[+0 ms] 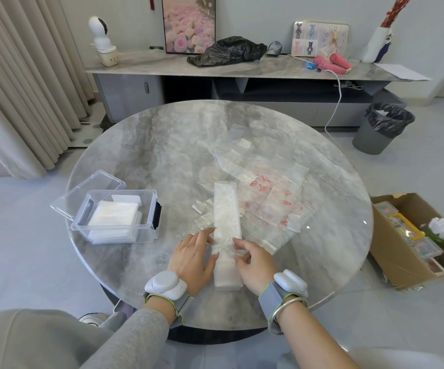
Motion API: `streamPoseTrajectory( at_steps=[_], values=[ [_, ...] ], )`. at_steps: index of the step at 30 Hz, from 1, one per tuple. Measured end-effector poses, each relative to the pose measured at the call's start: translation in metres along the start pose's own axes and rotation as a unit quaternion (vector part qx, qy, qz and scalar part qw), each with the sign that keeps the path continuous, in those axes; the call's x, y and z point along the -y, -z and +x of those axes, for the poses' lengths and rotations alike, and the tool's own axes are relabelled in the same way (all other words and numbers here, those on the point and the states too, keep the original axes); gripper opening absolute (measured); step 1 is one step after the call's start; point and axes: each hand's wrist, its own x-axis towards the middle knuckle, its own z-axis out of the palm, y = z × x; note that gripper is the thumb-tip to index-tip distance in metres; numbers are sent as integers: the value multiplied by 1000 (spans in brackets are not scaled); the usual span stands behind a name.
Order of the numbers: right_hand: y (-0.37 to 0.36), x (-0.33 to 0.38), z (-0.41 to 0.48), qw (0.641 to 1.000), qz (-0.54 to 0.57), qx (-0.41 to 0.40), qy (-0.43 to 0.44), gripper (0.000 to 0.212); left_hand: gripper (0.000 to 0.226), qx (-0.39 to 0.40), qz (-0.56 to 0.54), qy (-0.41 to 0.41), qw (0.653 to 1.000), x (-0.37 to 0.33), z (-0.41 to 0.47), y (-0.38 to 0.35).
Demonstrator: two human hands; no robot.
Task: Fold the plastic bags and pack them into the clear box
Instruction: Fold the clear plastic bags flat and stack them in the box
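A plastic bag folded into a long narrow strip (pixel 226 211) lies lengthwise on the round marble table (pixel 162 145), in front of me. My left hand (pixel 193 258) rests flat on the strip's left edge. My right hand (pixel 254 262) pinches its right edge near the middle. Unfolded clear bags, some with red print (pixel 271 198), lie spread to the right and behind the strip. The clear box (pixel 117 217) stands at the table's left with its lid (pixel 88 193) open, and folded white bags (pixel 114 213) lie stacked inside.
A cardboard box (pixel 412 241) with mixed items sits on the floor at the right. A grey bin (pixel 383 127) with a black liner stands beyond it. Behind the table runs a long sideboard (pixel 162 67) carrying a black bag (pixel 226 50), a clock and a camera.
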Motion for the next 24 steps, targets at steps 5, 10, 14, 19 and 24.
streamPoseTrajectory(
  at_steps=[5, 10, 14, 19, 24],
  values=[
    [2, 2, -2, 1000, 5, -1, 2, 42, 51, 4, 13, 2, 1000, 0, 1, -1],
    [10, 6, -8, 999, -20, -18, 47, 43, 44, -7, 36, 1, 999, 2, 2, -5],
    [16, 3, -11, 982, -156, 16, 107, 65, 46, -18, 46, 9, 999, 1, 4, -7],
    [2, -9, -17, 940, -313, -17, 137, 84, 46, -14, 59, 20, 998, 3, 5, -9],
    [-2, -13, -17, 932, -344, -36, 111, 70, 38, -13, 60, 15, 998, 7, 8, -12]
  ],
)
